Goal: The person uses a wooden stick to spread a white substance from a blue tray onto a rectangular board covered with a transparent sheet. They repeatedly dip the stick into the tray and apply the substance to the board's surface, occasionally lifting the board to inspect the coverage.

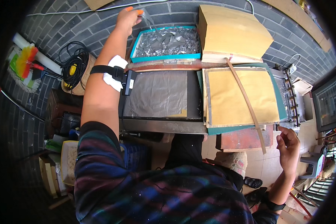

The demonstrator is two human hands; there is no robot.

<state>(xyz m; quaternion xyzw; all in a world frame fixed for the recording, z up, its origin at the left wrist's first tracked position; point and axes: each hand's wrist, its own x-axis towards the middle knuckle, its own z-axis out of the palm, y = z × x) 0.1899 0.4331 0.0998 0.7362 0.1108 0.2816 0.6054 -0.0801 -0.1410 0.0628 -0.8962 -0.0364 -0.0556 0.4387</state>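
Stretched out past the table's far left, my left hand (129, 18) has orange covers on its fingertips and pinches a thin, translucent strip that trails down into a turquoise-rimmed tray (165, 58) of silvery foil scraps (170, 42). A greyish thin sheet (159, 92) lies flat on the dark work surface below that tray. To its right, a stack of yellow paper sheets (229, 98) rests on a green mat (277, 95), with a narrow wooden strip (247, 105) lying diagonally across it. My right hand (288, 145) is raised near the stack's lower right corner, fingers curled; whether it holds anything is unclear.
Against the brick wall stands a tall stack of yellow paper (235, 30). A coiled black cable (78, 67) lies on a round container at left. A metal rack with knobs (292, 98) is at right. Reddish boards (246, 138) sit beneath the table edge.
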